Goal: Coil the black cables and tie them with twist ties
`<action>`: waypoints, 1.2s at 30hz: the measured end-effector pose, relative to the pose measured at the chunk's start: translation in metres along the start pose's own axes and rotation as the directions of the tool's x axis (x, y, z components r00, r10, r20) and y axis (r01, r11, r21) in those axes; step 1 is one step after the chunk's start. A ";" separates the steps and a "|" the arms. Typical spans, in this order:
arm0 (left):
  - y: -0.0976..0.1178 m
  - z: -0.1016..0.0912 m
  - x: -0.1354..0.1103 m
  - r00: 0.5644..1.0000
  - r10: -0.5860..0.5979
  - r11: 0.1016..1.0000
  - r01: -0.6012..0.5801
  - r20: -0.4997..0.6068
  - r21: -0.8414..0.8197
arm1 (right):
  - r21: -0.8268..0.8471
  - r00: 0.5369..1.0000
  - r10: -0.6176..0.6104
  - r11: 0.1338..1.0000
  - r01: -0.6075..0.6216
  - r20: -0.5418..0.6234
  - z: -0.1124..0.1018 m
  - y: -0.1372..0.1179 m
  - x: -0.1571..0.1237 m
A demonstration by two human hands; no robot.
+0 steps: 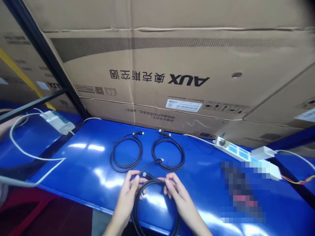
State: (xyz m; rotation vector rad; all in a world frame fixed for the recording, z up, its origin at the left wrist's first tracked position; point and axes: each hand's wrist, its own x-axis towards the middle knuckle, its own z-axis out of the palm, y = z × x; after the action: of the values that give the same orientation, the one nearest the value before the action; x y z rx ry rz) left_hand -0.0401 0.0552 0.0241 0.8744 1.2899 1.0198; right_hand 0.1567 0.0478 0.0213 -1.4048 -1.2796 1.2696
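Both hands hold a coiled black cable [135,209] above the front edge of a blue shelf [88,170]. My left hand [130,193] is closed on the coil's upper left side, near one cable end. At the upper right of the coil, my right hand [177,191] pinches it between thumb and fingers. The cable's two plugs, one pointing right and one near the top of the loop, stick out between my hands. Beyond them lie two more coiled black cables, a left coil [113,154] and a right coil [182,154], each with both plugs at its top.
Behind the shelf stands a large cardboard box [152,52]. A white power strip [236,150] with a plugged-in adapter lies at the right, near a pixelated dark object [242,193]. At the left are another power strip [57,122], a looping white cord [36,157] and a dark metal post [46,55].
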 end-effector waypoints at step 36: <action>0.042 0.006 -0.047 0.941 0.023 1.000 -0.027 0.339 0.006 | -0.018 0.998 -0.056 0.998 0.057 0.042 0.016 -0.026 -0.004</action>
State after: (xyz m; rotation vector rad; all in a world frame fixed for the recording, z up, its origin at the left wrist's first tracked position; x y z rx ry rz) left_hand -0.0389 0.0250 0.0800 1.0274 0.9947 0.8377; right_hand 0.1368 0.0460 0.0447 -1.3528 -1.3532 1.2575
